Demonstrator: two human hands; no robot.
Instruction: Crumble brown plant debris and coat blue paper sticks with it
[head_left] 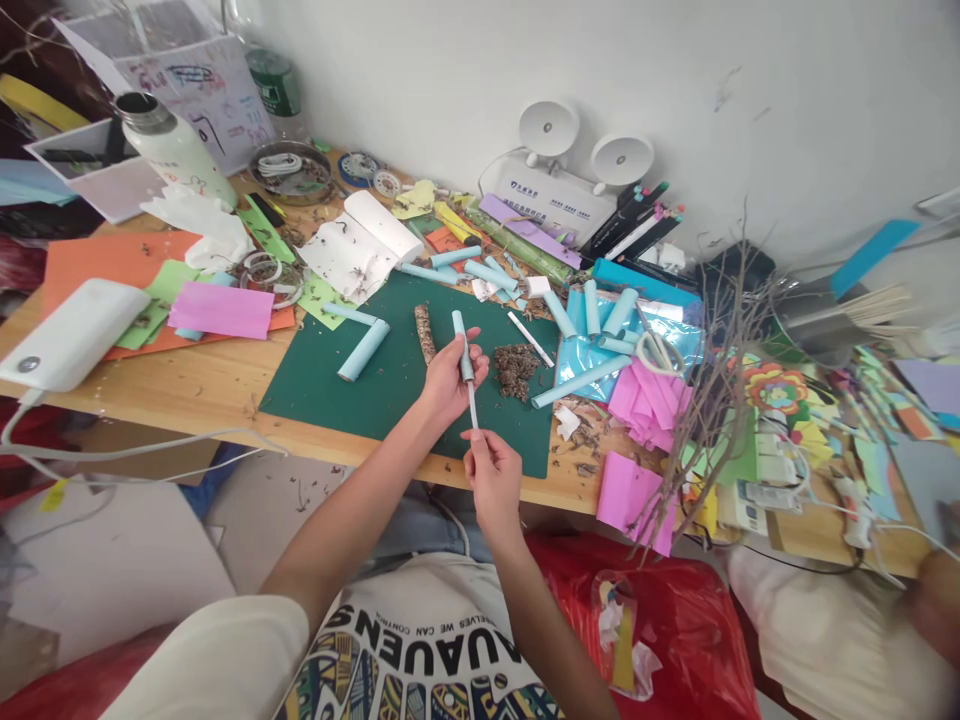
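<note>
Pale blue tubes [465, 352], dark green mat [322, 385], brown cylinder [424, 333] (speckled all over), bright pink slip [225, 309].

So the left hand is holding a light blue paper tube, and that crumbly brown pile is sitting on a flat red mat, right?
No, the flat mat is dark green, not red, as the head view shows. The rest is right: the left hand holds the light blue paper tube, and the crumbly brown pile sits on that mat.

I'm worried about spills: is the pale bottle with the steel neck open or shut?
Open: the pale bottle shows a bare steel neck around a dark mouth, with no cap on it.
</note>
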